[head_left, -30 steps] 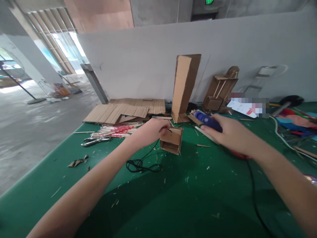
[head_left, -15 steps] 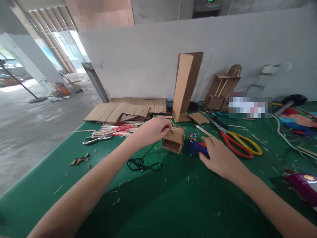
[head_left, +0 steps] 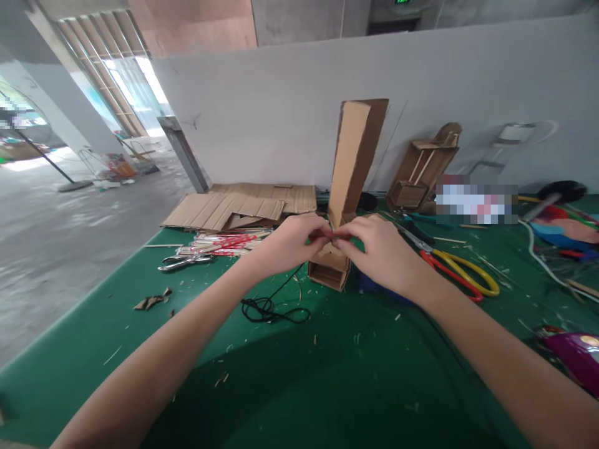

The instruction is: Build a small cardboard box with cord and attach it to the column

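A small cardboard box (head_left: 328, 274) stands on the green table with its open side toward me. Above its top, my left hand (head_left: 299, 240) and my right hand (head_left: 379, 252) meet, fingertips pinched together. The left pinches a black cord (head_left: 269, 310), which runs from a loose coil up to the box. What the right fingertips hold is too small to make out. Partly hidden under my right hand lies a blue hot glue gun (head_left: 374, 285).
A tall folded cardboard piece (head_left: 349, 162) stands behind the box. Scissors with red and yellow handles (head_left: 461, 274) lie right. Flat cardboard (head_left: 224, 212), wrapped sticks (head_left: 219, 243) and metal scissors (head_left: 185, 262) are left. A purple tool (head_left: 573, 355) sits at the right edge.
My right hand lowered the blue glue gun to the table right of the box and let it go. It then moved left to join my left hand, which stayed at the box top.
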A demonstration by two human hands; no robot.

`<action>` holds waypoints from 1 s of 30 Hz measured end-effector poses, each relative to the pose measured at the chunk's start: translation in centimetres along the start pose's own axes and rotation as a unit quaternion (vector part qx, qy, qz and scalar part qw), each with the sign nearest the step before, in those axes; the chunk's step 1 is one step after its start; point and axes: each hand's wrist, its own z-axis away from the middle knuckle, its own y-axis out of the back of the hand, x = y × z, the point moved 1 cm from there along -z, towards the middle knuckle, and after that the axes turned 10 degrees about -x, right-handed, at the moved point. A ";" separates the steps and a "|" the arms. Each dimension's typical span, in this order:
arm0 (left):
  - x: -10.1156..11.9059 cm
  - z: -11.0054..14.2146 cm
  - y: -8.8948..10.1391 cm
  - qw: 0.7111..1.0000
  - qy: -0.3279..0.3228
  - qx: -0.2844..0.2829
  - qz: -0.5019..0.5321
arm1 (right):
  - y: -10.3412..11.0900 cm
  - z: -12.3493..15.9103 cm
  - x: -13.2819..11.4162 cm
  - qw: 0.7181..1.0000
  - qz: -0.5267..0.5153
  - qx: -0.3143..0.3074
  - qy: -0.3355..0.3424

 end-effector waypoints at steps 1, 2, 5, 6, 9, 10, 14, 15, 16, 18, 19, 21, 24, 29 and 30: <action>0.0 0.1 0.2 1.000 0.006 0.007 0.017 | 0.3 -0.4 -0.1 1.000 -0.020 -0.003 0.003; 0.1 0.1 0.4 0.999 0.012 0.015 0.032 | 0.5 -0.6 -0.1 0.999 -0.041 -0.002 0.002; 0.2 0.3 0.7 0.997 0.034 0.030 0.055 | 0.9 -0.5 0.0 0.995 -0.093 0.004 -0.028; 0.2 0.4 0.7 0.997 0.041 0.035 0.058 | 0.8 -0.4 0.1 0.992 -0.119 0.001 -0.039; 0.3 0.3 0.6 0.995 0.046 0.043 0.071 | 0.2 -0.1 0.0 0.972 -0.232 -0.006 -0.041; 0.4 0.3 0.6 0.995 0.041 0.048 0.079 | 0.0 -0.1 -0.1 0.964 -0.263 0.002 -0.034; 0.4 0.1 0.3 0.987 0.018 0.069 0.141 | 0.0 -0.2 -0.7 0.959 -0.273 0.081 -0.009; 0.4 0.0 0.2 0.983 0.018 0.072 0.165 | 0.1 -0.3 -0.7 0.959 -0.263 0.101 -0.004; 0.3 0.0 0.2 0.978 0.021 0.072 0.192 | 0.2 -0.3 -0.7 0.960 -0.255 0.115 0.001; 0.3 -0.1 0.1 0.969 0.032 0.068 0.236 | 0.3 -0.3 -0.5 0.962 -0.240 0.129 0.006; 0.2 -0.1 0.1 0.967 0.035 0.065 0.244 | 0.4 -0.3 -0.3 0.964 -0.231 0.131 0.007; 0.1 -0.1 0.0 0.971 0.037 0.055 0.230 | 0.4 -0.3 0.1 0.969 -0.208 0.130 0.003; 0.0 0.0 -0.1 0.979 0.027 0.046 0.196 | 0.3 -0.3 0.5 0.980 -0.162 0.112 0.001; 0.1 0.1 -0.3 0.986 0.030 0.030 0.159 | -0.3 -0.3 0.7 0.992 -0.095 0.084 0.022; 0.1 0.2 -0.3 0.988 0.034 0.028 0.150 | -0.4 -0.3 0.7 0.992 -0.090 0.085 0.024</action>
